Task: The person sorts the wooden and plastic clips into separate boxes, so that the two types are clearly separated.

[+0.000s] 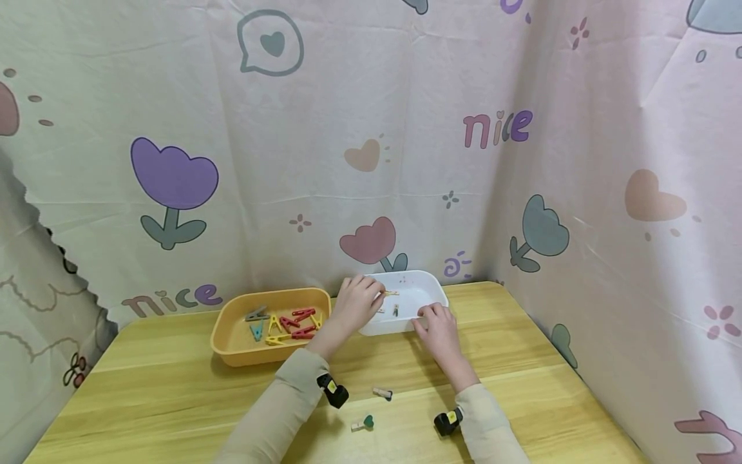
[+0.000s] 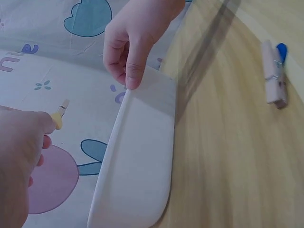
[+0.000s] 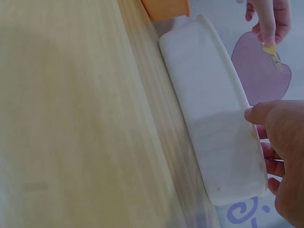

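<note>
My left hand pinches a small wooden clothespin with a yellow decoration on one end, held over the white plastic basin. The thumb of my right hand lies on the basin's near rim, with the other fingers curled over the inside, so it grips the wall. In the right wrist view the basin's outer wall hides its inside. Small wooden clothespins lie within the basin in the head view, too small to make out in detail.
Left of the white basin stands a yellow-orange basin with several red, yellow, blue and grey plastic clips. Nearer on the wooden table lie one clothespin with a dark blue decoration and one with a green heart. A printed curtain hangs behind.
</note>
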`<action>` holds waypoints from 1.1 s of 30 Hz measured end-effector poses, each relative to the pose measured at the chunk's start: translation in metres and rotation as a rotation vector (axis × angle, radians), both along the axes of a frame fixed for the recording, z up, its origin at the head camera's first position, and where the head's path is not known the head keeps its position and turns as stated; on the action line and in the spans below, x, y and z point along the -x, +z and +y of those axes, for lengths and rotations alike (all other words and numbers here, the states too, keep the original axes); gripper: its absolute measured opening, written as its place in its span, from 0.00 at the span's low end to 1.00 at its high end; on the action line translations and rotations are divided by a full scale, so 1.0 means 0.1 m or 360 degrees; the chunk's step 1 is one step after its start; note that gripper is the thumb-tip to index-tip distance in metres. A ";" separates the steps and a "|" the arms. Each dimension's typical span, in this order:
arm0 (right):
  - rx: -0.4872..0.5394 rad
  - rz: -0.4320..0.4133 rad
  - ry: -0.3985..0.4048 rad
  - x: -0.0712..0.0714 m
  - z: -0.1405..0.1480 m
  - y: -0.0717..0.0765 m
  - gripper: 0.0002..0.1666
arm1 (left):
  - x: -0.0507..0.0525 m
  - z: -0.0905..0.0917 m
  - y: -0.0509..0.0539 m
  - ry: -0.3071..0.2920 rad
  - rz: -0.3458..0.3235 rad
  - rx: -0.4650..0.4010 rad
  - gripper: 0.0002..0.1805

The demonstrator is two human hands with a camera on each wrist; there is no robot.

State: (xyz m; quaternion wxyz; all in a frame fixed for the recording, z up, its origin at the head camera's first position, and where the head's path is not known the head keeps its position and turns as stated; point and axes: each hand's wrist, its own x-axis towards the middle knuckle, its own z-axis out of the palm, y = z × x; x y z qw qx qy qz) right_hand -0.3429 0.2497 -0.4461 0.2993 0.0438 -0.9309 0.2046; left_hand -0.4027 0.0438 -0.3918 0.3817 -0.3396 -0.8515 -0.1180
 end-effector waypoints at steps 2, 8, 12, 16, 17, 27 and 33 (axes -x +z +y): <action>-0.0001 0.0007 -0.0002 0.00 0.00 0.00 0.10 | 0.02 0.03 0.02 0.0020 -0.0022 -0.0010 0.04; -0.0002 0.0019 0.0012 0.00 0.01 -0.01 0.10 | 0.06 0.09 0.09 0.0054 -0.0105 -0.0058 0.03; 0.0003 0.0020 0.0016 0.00 0.00 -0.02 0.10 | 0.09 0.10 0.10 0.0094 -0.0168 -0.0096 0.03; -0.0006 0.0034 0.0014 0.00 0.01 -0.03 0.09 | 0.14 0.12 0.09 0.0168 -0.0249 -0.0108 0.04; -0.0008 0.0034 0.0014 0.00 0.01 -0.03 0.09 | 0.15 0.12 0.08 0.0182 -0.0267 -0.0114 0.05; 0.0004 0.0016 0.0014 0.01 0.00 -0.03 0.10 | 0.26 0.17 0.05 0.0310 -0.0481 -0.0141 0.07; 0.0010 0.0035 0.0018 0.01 0.01 -0.02 0.10 | 0.31 0.24 0.02 0.0360 -0.0560 -0.0215 0.07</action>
